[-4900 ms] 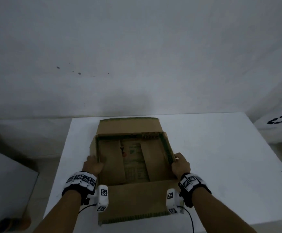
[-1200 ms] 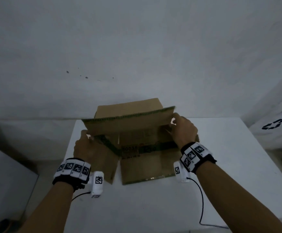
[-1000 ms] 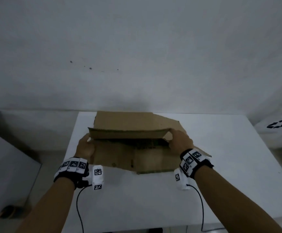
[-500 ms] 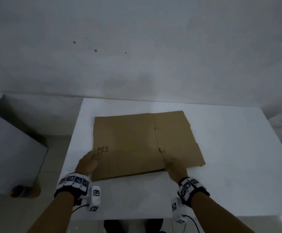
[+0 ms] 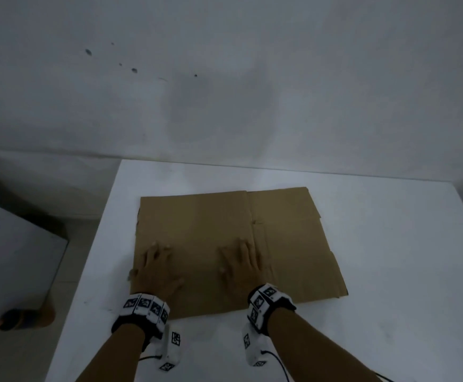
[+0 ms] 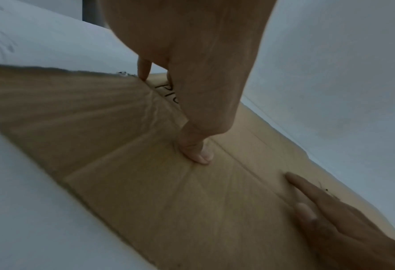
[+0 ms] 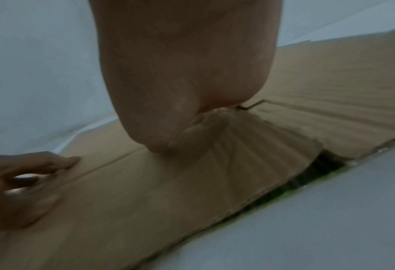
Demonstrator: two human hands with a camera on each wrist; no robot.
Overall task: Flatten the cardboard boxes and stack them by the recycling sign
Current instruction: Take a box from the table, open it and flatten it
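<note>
A brown cardboard box [image 5: 211, 230] lies flattened on the white table [image 5: 390, 257]. My left hand [image 5: 157, 267] presses flat on its near left part, fingers spread. My right hand [image 5: 240, 261] presses flat near the middle, beside a flap seam. In the left wrist view the left hand [image 6: 191, 91] rests fingertips and thumb on the cardboard [image 6: 145, 191], over black handwriting. In the right wrist view the right hand [image 7: 184, 76] pushes down on the cardboard [image 7: 145, 191]; a flap edge stays slightly raised at the near side. The recycling sign is out of view.
A grey wall [image 5: 225, 78] rises behind the table. To the left stands a lower white surface [image 5: 12, 257], with a sandalled foot [image 5: 23, 318] on the floor below it. Wrist-camera cables hang off the table's near edge.
The box, held upright and folding a second ago, now lies flat. Both hands moved from gripping its near edge to pressing palms down on top of it.
</note>
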